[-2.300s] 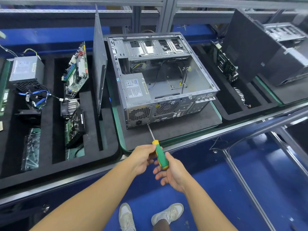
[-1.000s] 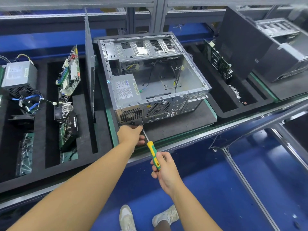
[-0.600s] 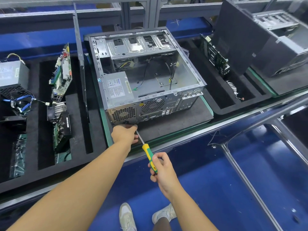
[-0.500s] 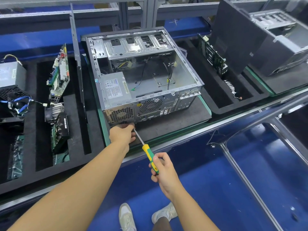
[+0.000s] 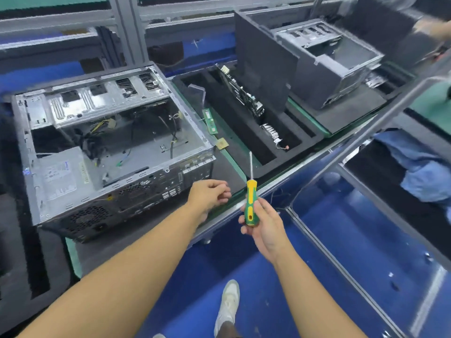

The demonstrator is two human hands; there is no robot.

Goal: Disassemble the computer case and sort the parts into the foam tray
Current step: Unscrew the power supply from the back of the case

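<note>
Half a second ago the left hand (image 5: 208, 193) was pressed to the computer case (image 5: 109, 152) at its near left corner, with the screwdriver (image 5: 251, 203) tip beside it. Now that hand hovers off the case, just right of the rear panel. Its fingers are curled inward, and I cannot tell whether they pinch anything. The right hand (image 5: 262, 223) grips the green-and-yellow handle, with the shaft lifted clear and pointing far. The view has swung right.

The case lies open side up on the table's dark mat, left of both hands. A bare strip of mat separates it from the foam tray (image 5: 291, 124) on the right, and both hands hover over the table's near edge.

The power supply (image 5: 58, 176) carries a white label, its print too blurred to read.
</note>
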